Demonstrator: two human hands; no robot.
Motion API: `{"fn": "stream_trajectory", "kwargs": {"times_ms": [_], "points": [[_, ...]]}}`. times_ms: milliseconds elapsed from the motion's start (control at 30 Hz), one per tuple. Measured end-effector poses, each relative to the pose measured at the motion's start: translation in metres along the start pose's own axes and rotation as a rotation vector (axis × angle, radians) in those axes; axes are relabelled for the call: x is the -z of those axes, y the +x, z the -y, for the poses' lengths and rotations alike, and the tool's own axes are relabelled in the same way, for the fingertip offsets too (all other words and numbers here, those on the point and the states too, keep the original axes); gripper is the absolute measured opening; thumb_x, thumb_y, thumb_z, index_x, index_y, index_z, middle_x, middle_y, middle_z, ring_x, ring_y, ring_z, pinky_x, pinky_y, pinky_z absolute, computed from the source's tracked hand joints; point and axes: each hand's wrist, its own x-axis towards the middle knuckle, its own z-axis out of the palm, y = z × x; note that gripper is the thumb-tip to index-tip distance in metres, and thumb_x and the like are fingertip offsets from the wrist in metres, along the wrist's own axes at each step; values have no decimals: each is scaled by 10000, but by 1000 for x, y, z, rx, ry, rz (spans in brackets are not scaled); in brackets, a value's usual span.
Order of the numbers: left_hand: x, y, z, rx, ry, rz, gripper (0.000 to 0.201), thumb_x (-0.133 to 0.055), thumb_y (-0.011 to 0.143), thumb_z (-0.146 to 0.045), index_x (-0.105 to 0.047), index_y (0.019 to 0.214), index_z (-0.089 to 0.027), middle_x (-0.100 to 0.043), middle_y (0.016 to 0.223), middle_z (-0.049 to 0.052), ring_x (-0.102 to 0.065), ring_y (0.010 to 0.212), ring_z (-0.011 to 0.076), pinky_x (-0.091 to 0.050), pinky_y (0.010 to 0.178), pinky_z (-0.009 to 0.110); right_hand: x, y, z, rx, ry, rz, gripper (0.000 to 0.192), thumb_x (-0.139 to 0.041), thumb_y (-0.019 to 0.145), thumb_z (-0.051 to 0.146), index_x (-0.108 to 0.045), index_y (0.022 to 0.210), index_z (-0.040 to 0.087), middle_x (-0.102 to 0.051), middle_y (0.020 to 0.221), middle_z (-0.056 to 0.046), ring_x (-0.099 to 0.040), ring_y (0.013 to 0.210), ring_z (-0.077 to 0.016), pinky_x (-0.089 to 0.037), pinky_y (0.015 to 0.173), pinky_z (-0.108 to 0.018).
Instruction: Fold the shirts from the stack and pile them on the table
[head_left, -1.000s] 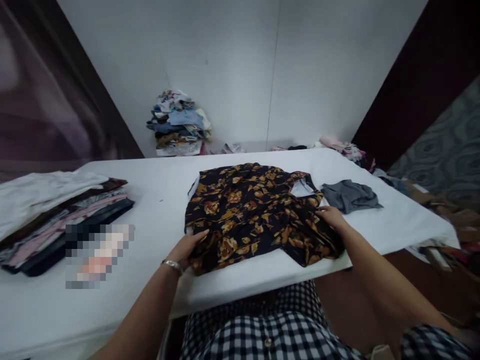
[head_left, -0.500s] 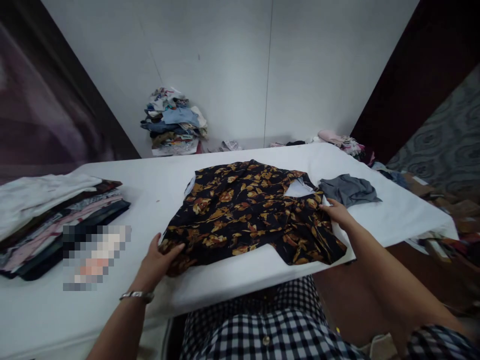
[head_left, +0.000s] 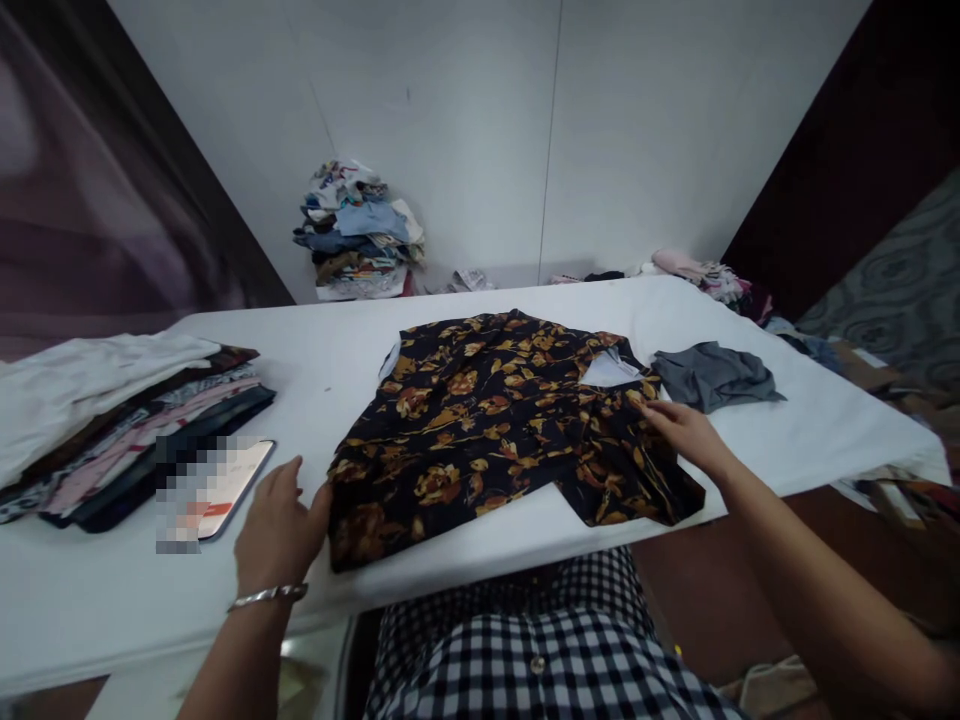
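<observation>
My left hand [head_left: 279, 520] rests fingers spread at the corner of the dark, orange-flowered cotton shirt [head_left: 495, 425] lying flat on the white desk [head_left: 465, 575]; my right hand [head_left: 686, 432] presses flat, fingers together, on its other side.

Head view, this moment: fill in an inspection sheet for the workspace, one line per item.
Surface: white table, covered in white cloth.
Job's things: dark floral shirt spread flat near the front edge, one sleeve toward the right.
Clutter: stack of folded clothes at the left; phone beside it, screen blurred; grey garment at the right.
Grippers: left hand open, at the shirt's lower left corner; right hand open, flat on the shirt's right side.
Cables: nothing seen.
Surroundings: pile of clothes against the white wall behind the table; more garments at the far right corner.
</observation>
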Motion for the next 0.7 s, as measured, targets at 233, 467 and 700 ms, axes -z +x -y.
{"fn": "stream_trajectory", "kwargs": {"times_ms": [233, 467, 700], "points": [[-23, -26, -83, -461, -359, 13, 375, -463, 895, -361, -524, 1232, -209, -547, 1295, 91, -578, 1109, 222, -499, 938, 367, -8, -47, 34, 206, 8, 22, 224, -576, 810, 370, -716, 921, 234, -709, 942, -66, -652, 910, -240, -502, 838, -345], [-53, -51, -158, -775, -420, 330, 679, -598, 837, -372, -315, 1437, -230, -378, 1483, 105, -359, 1359, 246, -341, 1111, 439, 12, -104, 75, 519, 518, 387, 193, -530, 904, 336, -665, 1003, 241, -628, 1212, -71, -572, 1121, -225, -464, 951, -380], [-66, -69, -148, -851, -270, 416, 719, -694, 739, -352, -412, 1389, -230, -492, 1390, 106, -459, 1262, 282, -384, 1050, 461, 50, -127, 39, 192, 711, 142, 199, -616, 818, 441, -646, 886, 256, -655, 809, -50, -619, 725, -209, -506, 650, -328]]}}
